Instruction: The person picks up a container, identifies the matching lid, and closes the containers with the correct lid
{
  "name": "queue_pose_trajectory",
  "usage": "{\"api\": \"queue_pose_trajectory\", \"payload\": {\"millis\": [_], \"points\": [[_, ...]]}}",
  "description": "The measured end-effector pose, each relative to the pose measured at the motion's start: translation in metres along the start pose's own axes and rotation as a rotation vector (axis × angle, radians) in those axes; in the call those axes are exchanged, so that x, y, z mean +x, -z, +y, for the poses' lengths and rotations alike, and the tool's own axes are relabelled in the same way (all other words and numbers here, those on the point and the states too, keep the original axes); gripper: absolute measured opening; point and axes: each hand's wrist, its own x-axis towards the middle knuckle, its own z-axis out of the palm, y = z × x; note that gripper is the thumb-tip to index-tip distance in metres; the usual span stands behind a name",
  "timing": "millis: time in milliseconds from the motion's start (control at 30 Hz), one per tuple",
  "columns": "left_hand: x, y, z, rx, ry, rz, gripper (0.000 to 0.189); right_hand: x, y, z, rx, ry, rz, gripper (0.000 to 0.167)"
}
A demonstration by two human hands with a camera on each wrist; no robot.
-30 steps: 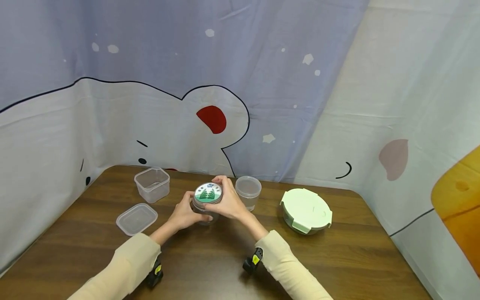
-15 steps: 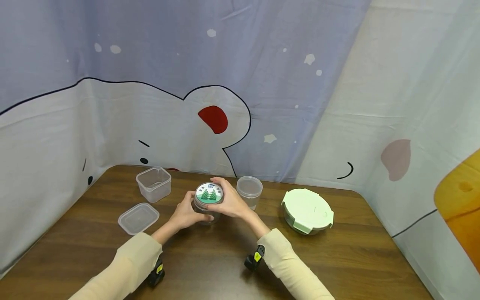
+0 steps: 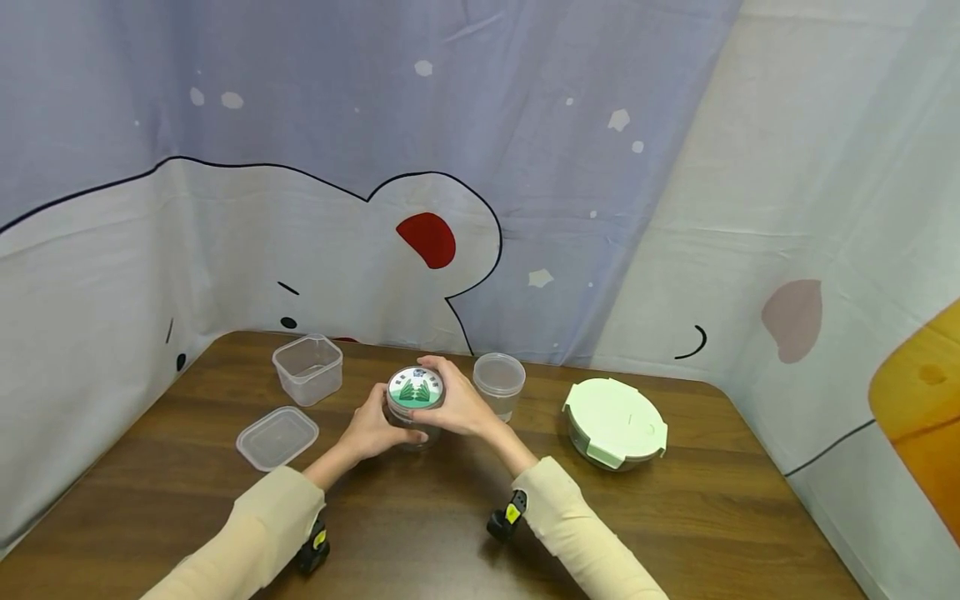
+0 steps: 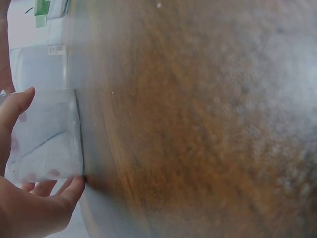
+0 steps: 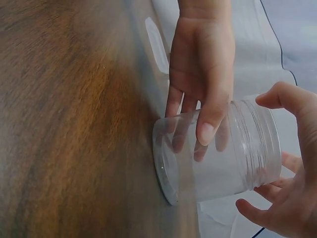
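Note:
A clear plastic jar (image 5: 218,171) stands upright on the wooden table in front of me. Its screw lid (image 3: 416,388) carries a round white and green label and sits on the jar's mouth. My left hand (image 3: 372,428) grips the jar's body from the left, thumb in front and fingers behind, as the right wrist view shows. From the right and above, my right hand (image 3: 467,407) holds the lid's rim between thumb and fingers. In the left wrist view the left fingers (image 4: 72,191) lie low on the jar, near the table.
Behind the right hand stands a second clear jar (image 3: 498,377). Farther right is a round container (image 3: 615,418) with a pale green clip lid. On the left are an uncovered rectangular plastic box (image 3: 309,382) and a flat clear lid (image 3: 277,438). A patterned curtain (image 3: 337,242) hangs behind the table.
The label has turned slightly counterclockwise since half a second ago, with the right fingers shifting a little left. My left hand stays in place on the jar. The other containers keep their places.

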Motion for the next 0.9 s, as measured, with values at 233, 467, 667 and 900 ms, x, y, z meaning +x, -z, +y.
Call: {"api": "queue_pose_trajectory", "payload": {"millis": [233,467,667,900], "points": [[-0.0002,-0.0014,-0.0003,-0.005,0.001,0.001,0.085,-0.0018,-0.0007,0.0016,0.008,-0.013,-0.015,0.076],[-0.0008,-0.0016,-0.0007,-0.024,0.0,-0.005,0.087,-0.0027,-0.0019,0.0027,-0.013,-0.024,-0.026,0.075],[0.0003,-0.0021,-0.0015,-0.024,-0.011,0.003,0.086,-0.003,-0.0037,0.0037,-0.037,-0.043,-0.015,0.074],[-0.0005,-0.0011,-0.0014,-0.018,-0.014,0.003,0.086,-0.0025,-0.0043,0.0003,-0.095,-0.073,-0.023,0.076]]}}
